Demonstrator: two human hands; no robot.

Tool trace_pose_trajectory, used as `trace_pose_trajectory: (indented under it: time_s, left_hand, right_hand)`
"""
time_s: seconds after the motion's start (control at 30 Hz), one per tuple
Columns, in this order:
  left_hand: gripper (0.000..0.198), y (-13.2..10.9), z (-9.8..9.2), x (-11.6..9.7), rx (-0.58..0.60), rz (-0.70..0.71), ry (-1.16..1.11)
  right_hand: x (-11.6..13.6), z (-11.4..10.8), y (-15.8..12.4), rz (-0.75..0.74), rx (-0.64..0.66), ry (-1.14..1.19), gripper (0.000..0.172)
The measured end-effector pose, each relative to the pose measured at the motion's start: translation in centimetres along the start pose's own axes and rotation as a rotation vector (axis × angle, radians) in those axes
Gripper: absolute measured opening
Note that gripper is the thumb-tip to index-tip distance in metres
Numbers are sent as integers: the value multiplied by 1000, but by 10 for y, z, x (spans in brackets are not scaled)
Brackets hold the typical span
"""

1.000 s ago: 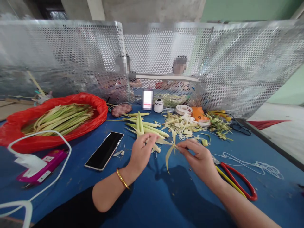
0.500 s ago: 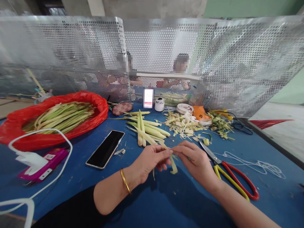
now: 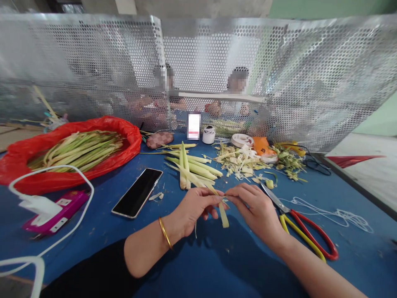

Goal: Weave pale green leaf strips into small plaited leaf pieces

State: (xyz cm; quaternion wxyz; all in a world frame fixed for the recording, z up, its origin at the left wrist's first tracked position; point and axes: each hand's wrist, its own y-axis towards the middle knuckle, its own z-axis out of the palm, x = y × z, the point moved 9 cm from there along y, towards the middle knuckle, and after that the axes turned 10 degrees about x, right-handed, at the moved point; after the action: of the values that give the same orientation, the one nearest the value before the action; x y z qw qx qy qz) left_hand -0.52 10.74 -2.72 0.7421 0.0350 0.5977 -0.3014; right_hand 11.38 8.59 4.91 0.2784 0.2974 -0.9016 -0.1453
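Both my hands meet over the blue table (image 3: 217, 265). My left hand (image 3: 194, 209), with a gold bangle on its wrist, pinches one end of a pale yellow-green leaf strip (image 3: 223, 214). My right hand (image 3: 254, 207) pinches the same strip from the right, fingertips almost touching the left ones. The strip's loose end hangs down between the hands. A few whole stalks (image 3: 192, 167) lie just beyond my hands. Scissors with red and yellow handles (image 3: 297, 229) lie on the table beside my right wrist.
A red plastic bag (image 3: 71, 159) full of green stalks sits at the left. A black phone (image 3: 138, 192), a pink power strip with a white charger (image 3: 52, 209), leaf trimmings (image 3: 245, 161), white string (image 3: 328, 211) and small tape rolls (image 3: 240, 140) lie around. A perforated metal screen (image 3: 198, 74) stands behind, with people beyond it.
My hands came together and nearer to me. The leaf strip, spread between them a second ago, is now pinched at one point with its end hanging down.
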Motion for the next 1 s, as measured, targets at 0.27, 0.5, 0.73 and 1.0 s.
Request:
trace_pose_trajectory:
  time_s: [0.27, 0.5, 0.73, 1.0]
  left_hand:
    - [21, 0, -2, -5, -27, 31, 55]
    - [29, -7, 28, 4, 179, -53, 279]
    - [24, -5, 33, 26, 195, -161, 320]
    - [23, 1, -4, 5, -83, -46, -69]
  right_hand:
    - [-2, 1, 0, 2, 3, 13, 17]
    - [-22, 25, -1, 272, 195, 469, 23]
    - [-21, 38, -9, 447, 140, 860, 22]
    - [64, 21, -20, -363, 69, -270, 23]
